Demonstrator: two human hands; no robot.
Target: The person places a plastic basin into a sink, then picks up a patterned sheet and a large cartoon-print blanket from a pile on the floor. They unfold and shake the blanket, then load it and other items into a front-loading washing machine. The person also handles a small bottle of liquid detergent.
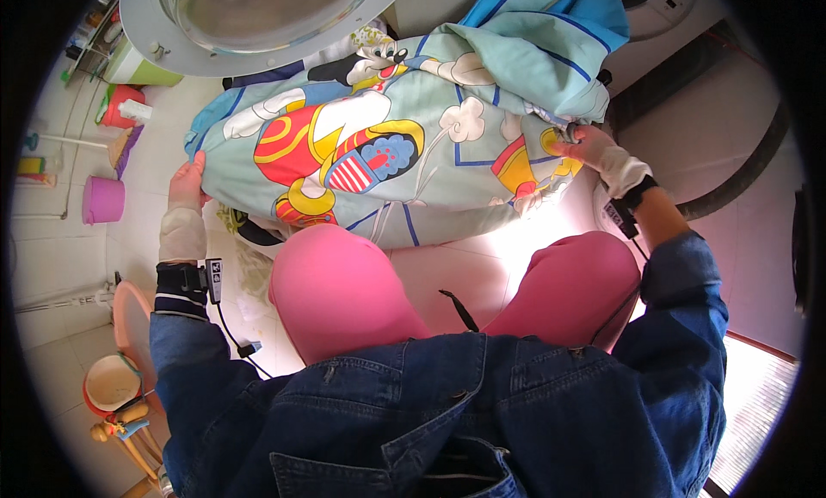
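Note:
A large light-blue bedding cloth [432, 156] with a cartoon print is spread across my front, above my knees. At its left edge, my left hand [187, 183] pinches the fabric between thumb and fingers. My right hand [590, 148] grips a bunched part of the cloth at the right side. The cloth's upper right part [548, 53] is heaped in folds, with darker blue fabric showing. Over the far edge of the cloth stands the round glass door [264, 14] of a front-loading washing machine, swung out. Other fabric [255, 230] peeks out beneath the cloth at lower left.
A thick grey hose [742, 169] curves along the right. A purple bucket [103, 200], a red container [119, 104] and a broom [122, 151] stand at the left. Lower left are a pink basin [132, 317] and several wooden-handled tools [132, 443].

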